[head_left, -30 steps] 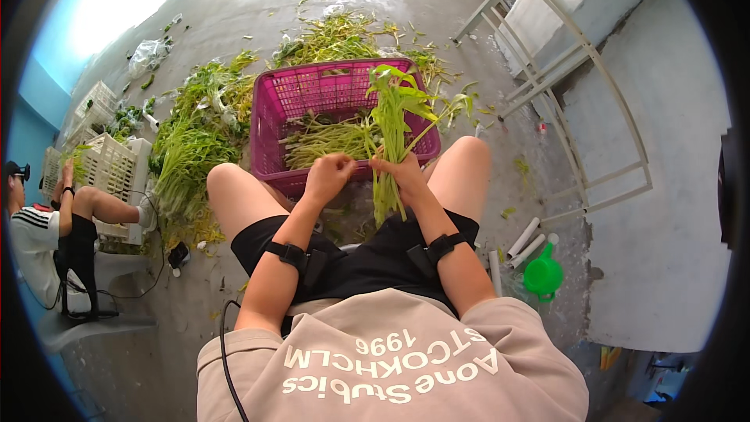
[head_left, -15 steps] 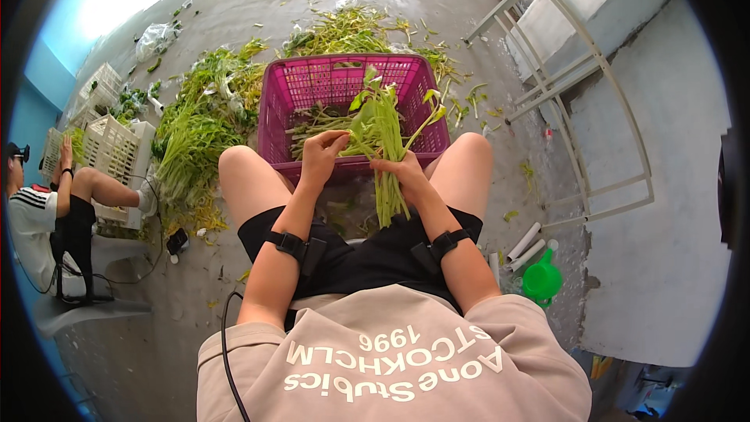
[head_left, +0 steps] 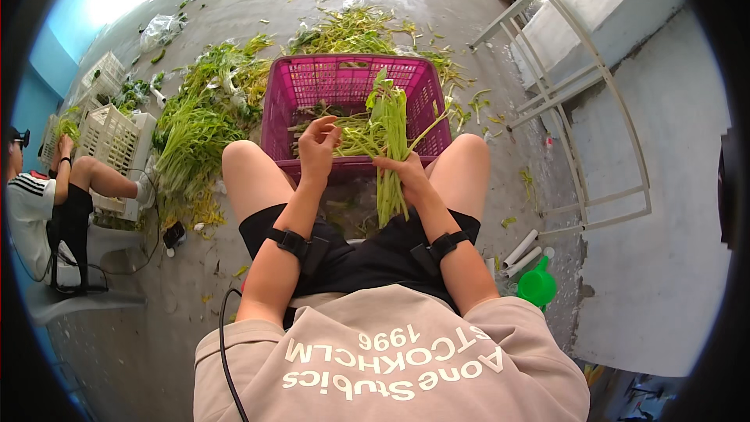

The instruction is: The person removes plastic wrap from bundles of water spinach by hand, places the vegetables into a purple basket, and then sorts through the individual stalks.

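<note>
A bunch of long green leafy vegetable stalks (head_left: 394, 121) is gripped by my right hand (head_left: 406, 173), upright over the near rim of a magenta plastic basket (head_left: 275, 117). The cut ends hang below my fist toward my lap. Just left of the bunch, my left hand (head_left: 317, 144) is raised above the same rim, its fingers loosely curled and apart, with nothing visible in them. More pale green stalks (head_left: 355, 141) lie in the basket behind my hands, partly hidden by them. The basket stands on the floor between my knees.
Heaps of greens (head_left: 199, 125) and yellowed trimmings (head_left: 351, 31) lie left of and beyond the basket. At far left another person (head_left: 35, 203) sits by white crates (head_left: 113, 137). A metal frame (head_left: 601, 70) leans at right; near it are white tubes (head_left: 522, 250) and a green plastic vessel (head_left: 537, 285).
My left hand has drawn slightly away from the bunch and its pinched fingers have loosened. The bunch has tilted a little; my right hand still grips it.
</note>
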`<state>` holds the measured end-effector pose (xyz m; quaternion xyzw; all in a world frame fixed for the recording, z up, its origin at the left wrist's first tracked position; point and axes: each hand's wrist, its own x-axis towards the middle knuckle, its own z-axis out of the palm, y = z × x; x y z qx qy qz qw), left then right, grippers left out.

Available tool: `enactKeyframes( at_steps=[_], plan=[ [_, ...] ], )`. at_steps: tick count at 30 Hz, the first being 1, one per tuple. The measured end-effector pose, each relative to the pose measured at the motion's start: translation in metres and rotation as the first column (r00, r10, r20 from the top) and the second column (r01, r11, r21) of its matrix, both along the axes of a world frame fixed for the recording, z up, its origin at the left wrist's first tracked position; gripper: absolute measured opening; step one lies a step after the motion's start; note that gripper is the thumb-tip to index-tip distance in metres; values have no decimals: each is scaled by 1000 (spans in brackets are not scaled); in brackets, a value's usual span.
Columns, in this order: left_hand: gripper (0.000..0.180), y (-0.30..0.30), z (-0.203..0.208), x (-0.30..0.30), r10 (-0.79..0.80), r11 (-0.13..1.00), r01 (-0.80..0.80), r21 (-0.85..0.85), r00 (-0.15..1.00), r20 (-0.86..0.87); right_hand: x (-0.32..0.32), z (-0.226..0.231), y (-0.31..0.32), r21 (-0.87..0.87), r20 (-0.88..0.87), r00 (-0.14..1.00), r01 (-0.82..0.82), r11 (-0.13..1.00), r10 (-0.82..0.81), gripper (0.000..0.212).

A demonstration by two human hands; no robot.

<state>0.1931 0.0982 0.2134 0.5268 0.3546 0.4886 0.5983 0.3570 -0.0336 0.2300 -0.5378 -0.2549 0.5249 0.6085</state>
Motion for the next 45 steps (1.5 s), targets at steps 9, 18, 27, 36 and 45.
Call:
enactKeyframes(
  at_steps=[9,18,27,36,45],
  plan=[
    [23,3,6,-4,121,978,-97,185,985,-123,-6,1,1,-9,196,980,-42,999,43,21],
    [16,-9,15,-3,153,791,92,605,928,-341,-7,-2,1,32,281,959,-37,999,27,22],
    [10,11,2,-3,134,988,-139,70,988,73,-8,1,1,6,281,958,-66,998,61,18],
    [26,3,-7,-15,-401,862,506,-40,631,-664,-1,-7,5,13,134,983,125,992,-125,20],
    [14,-3,12,-3,16,964,79,253,935,-353,-2,0,1,-11,233,972,7,1000,-4,18]
  ],
)
